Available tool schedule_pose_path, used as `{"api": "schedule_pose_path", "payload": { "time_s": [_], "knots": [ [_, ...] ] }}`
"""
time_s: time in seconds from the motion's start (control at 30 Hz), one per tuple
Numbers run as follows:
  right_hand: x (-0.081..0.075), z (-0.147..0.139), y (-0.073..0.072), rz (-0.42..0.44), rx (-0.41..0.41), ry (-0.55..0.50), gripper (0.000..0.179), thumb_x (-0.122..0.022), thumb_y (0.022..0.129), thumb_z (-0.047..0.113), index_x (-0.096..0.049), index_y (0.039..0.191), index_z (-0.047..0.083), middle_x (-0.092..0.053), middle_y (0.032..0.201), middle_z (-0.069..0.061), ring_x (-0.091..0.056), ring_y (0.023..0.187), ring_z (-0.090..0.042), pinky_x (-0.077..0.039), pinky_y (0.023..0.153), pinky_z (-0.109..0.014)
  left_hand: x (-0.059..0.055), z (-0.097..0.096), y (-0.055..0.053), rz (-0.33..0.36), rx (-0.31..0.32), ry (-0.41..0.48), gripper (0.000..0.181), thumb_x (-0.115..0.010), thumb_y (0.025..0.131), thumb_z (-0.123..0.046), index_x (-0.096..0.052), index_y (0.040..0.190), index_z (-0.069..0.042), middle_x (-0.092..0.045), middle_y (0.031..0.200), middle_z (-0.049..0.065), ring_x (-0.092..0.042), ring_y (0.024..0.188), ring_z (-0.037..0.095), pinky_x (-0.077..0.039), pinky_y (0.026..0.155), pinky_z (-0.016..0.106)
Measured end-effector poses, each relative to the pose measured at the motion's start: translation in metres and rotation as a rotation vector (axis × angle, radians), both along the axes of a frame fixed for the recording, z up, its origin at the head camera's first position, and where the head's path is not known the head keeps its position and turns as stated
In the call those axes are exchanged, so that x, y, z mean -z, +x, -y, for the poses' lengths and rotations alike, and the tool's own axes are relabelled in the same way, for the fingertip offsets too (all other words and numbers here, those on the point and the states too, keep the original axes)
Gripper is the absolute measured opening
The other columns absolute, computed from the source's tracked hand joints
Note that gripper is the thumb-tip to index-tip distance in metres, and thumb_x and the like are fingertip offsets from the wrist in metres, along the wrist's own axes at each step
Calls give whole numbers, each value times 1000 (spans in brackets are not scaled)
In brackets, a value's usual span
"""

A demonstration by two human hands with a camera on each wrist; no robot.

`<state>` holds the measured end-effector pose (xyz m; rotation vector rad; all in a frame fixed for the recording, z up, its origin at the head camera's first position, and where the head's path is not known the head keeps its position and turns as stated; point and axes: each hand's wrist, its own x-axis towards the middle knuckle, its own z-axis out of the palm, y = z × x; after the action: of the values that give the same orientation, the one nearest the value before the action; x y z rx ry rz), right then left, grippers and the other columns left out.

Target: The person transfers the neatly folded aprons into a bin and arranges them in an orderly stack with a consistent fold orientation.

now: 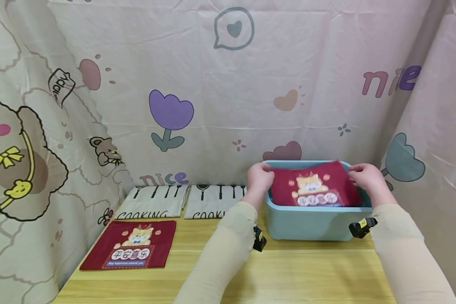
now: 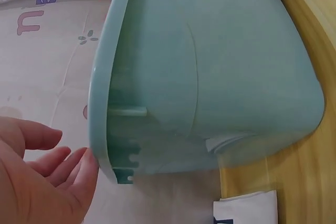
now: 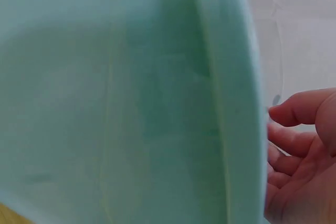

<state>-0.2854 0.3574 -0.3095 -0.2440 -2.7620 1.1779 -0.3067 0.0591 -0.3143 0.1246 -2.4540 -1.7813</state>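
Blue-green bin [image 1: 308, 224] near the back right corner of the tabletop [image 1: 197, 257]. Printed red cloth [image 1: 312, 188] in its mouth, tilted. Left hand [image 1: 259, 180] open, fingers loosely bent, at the bin's left rim. Right hand [image 1: 367, 179] beside right rim; fingertips partly hidden, grip cannot be told. Second red cloth [image 1: 137, 245] flat near tabletop's left edge.

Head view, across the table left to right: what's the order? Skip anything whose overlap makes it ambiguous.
Flat red cloth → second white cloth from the left → left hand → tilted red cloth → right hand.
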Motion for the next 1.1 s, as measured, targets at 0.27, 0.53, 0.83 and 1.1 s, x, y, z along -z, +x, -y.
{"api": "schedule_pose_path", "payload": {
  "time_s": [0.27,0.53,0.83,1.1],
  "knots": [
    [-1,5,4,-132,-37,124,51,-45,105,28,-44,138,-11,-44,133,-37,-44,114,-54,-39,95,-70,0,6,3,-59,63,-141,24,-67,95,-16,-71,118,-13,-69,108,0,-62,105,19,-52,89,34],
    [0,16,10,-202,-143,182,50,-51,103,27,-45,137,-9,-48,130,-35,-47,114,-53,-43,95,-65,8,10,13,-223,168,-315,31,-66,96,-22,-68,125,-14,-71,111,-1,-64,104,16,-53,87,32],
    [-1,29,15,-235,-183,255,48,-54,102,24,-46,137,-8,-52,128,-34,-48,117,-51,-43,94,-65,12,14,21,-331,169,-507,35,-65,96,-28,-66,129,-18,-69,118,-4,-61,113,15,-42,98,44],
    [-3,41,23,-251,-213,290,48,-58,100,24,-48,137,-6,-52,131,-33,-48,120,-51,-43,94,-66,15,20,27,-424,157,-689,37,-64,95,-33,-66,130,-20,-68,119,-5,-59,110,18,-45,86,41]
  ]
}}
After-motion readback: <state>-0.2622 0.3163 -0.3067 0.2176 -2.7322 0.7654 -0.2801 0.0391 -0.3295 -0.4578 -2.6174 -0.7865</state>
